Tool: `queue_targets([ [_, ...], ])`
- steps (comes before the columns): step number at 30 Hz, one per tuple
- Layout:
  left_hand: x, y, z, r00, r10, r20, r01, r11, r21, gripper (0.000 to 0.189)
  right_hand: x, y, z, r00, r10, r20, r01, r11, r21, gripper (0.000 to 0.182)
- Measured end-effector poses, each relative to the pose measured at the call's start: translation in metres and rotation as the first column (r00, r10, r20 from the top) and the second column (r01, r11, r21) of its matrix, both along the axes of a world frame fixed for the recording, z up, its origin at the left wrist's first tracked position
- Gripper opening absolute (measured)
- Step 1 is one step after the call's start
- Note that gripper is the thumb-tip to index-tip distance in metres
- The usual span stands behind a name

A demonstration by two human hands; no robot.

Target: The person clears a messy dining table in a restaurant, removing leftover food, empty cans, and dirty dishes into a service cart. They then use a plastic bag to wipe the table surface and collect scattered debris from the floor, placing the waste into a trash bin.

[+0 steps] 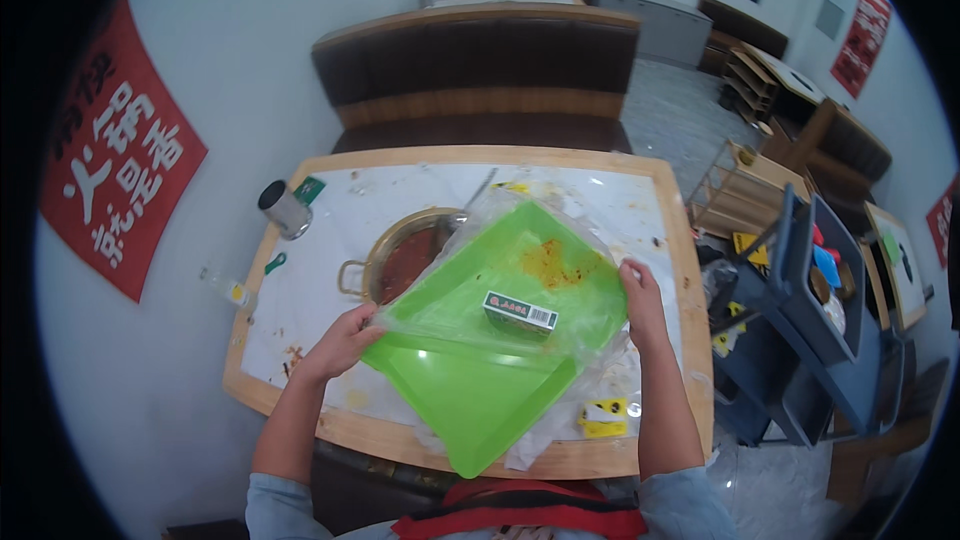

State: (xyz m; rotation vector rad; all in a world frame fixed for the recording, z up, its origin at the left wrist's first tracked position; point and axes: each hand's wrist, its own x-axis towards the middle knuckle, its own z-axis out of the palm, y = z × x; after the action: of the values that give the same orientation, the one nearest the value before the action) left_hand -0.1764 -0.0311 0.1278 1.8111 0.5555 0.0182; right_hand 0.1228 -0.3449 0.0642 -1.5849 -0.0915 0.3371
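My left hand [345, 339] grips the left corner of a green plastic tray [480, 405], pinching clear plastic film [472, 331] against it. At the opposite corner my right hand [642, 298] holds the tray's edge and more of the film. Tilted over the table, the tray carries a small printed carton [520, 313] and an orange oily stain [556, 265]. Behind its left edge a brass two-handled pot [371, 277] of red broth is partly hidden. A ladle [458, 220] rests in the pot.
The soiled table [300, 315] holds a metal cylinder [286, 210], a glass bottle [229, 287], a green bottle opener [275, 263] and yellow printed packets [604, 418]. A blue-grey cart [802, 337] with a bin of dishes stands at right. A brown bench [480, 64] lies beyond the table.
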Motion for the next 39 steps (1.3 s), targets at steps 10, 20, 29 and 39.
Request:
queue_targets([
  [10,0.149,-0.151,-0.008,0.984,0.080,0.161,-0.048,0.980,-0.194,0.032,-0.003,-0.236,-0.013,0.835,-0.454,0.312,0.534,0.805,-0.258,0.027],
  [20,0.239,-0.312,-0.009,0.791,-0.599,-0.125,0.501,0.751,-0.430,0.046,-0.077,-0.439,-0.054,0.381,-0.902,0.202,0.924,0.365,-0.112,0.030],
  [29,0.281,-0.434,-0.028,0.546,-0.834,-0.078,0.639,0.475,-0.605,0.062,-0.172,-0.604,-0.128,-0.026,-0.943,-0.330,0.897,-0.168,0.410,0.019],
  [39,0.353,-0.512,-0.017,0.560,-0.825,-0.080,0.682,0.514,-0.520,0.049,-0.204,-0.703,-0.187,0.076,-0.951,-0.300,0.803,-0.120,0.584,0.031],
])
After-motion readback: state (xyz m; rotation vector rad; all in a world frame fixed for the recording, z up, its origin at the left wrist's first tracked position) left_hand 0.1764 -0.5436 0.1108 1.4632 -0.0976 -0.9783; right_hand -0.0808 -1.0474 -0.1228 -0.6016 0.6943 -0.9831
